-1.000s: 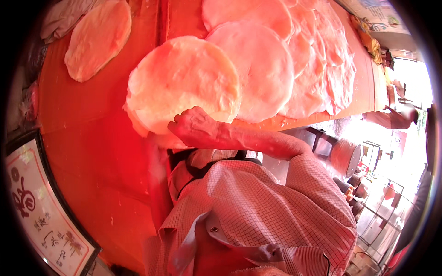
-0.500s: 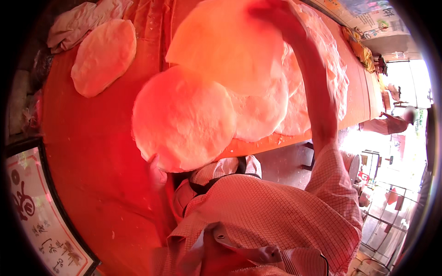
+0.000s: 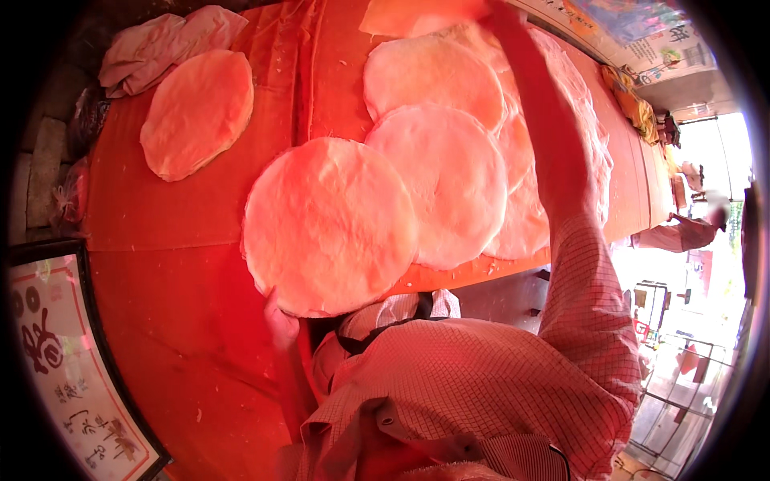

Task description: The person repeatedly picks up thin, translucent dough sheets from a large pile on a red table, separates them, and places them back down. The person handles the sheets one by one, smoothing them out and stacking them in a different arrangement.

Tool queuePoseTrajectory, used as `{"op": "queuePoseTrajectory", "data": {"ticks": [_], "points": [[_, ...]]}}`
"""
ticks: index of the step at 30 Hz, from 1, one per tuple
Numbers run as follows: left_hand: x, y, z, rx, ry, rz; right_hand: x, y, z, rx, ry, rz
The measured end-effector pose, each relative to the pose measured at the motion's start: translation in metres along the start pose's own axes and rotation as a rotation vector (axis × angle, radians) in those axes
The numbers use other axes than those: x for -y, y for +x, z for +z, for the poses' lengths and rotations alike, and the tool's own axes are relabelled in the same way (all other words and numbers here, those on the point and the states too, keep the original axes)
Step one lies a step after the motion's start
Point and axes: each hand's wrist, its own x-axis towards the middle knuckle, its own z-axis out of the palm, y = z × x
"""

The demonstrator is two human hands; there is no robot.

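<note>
A large round flatbread (image 3: 329,228) lies nearest to me on the red-covered table. My left hand (image 3: 281,322) pinches its near left edge. Stretched far forward, my right arm reaches the top of the picture, where my right hand (image 3: 499,14) is partly cut off and blurred. Beside it a thin, flat orange-lit sheet (image 3: 417,16) with a pointed corner shows, seemingly in its grip; most of the sheet is out of view. Beyond the near flatbread, a second round flatbread (image 3: 441,184) overlaps another one (image 3: 433,76), with several more partly behind my right arm.
A lone oval flatbread (image 3: 199,114) lies at the far left, with a crumpled cloth (image 3: 164,44) behind it. A black-framed sign (image 3: 76,361) borders the left. Yellow cloth (image 3: 630,100) lies at the far right edge. A person (image 3: 694,231) is in the right background.
My right hand has moved the thin sheet away from me toward the top edge, uncovering the overlapping flatbreads. My left hand stays at the near flatbread's edge. The whole view has shifted slightly.
</note>
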Motion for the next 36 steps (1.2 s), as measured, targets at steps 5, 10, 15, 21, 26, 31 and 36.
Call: {"op": "queuePoseTrajectory", "data": {"ticks": [5, 10, 15, 21, 26, 31, 36], "points": [[-0.020, -0.010, 0.054, 0.509, -0.244, 0.052, 0.053, -0.085, 0.044, 0.064, 0.125, -0.207], [-0.016, -0.005, 0.070, 0.294, -0.094, 0.056, 0.193, -0.259, 0.056, 1.082, 0.739, -0.264], [-0.025, 0.001, 0.066, 0.121, 0.157, 0.132, 0.226, -0.317, 0.046, 0.945, 0.754, -0.581], [-0.023, 0.007, 0.047, 0.236, 0.196, 0.229, 0.239, -0.348, 0.033, 0.739, 0.603, -0.647], [-0.040, -0.022, 0.124, 0.032, 0.244, 0.118, 0.235, -0.349, 0.039, 0.867, 0.481, -0.580], [-0.042, -0.019, 0.118, 0.103, -0.043, 0.047, 0.235, -0.356, 0.040, 0.850, 0.606, -0.604], [-0.041, -0.015, 0.104, 0.327, -0.177, -0.010, 0.231, -0.356, 0.035, 0.702, 0.641, -0.705]]}}
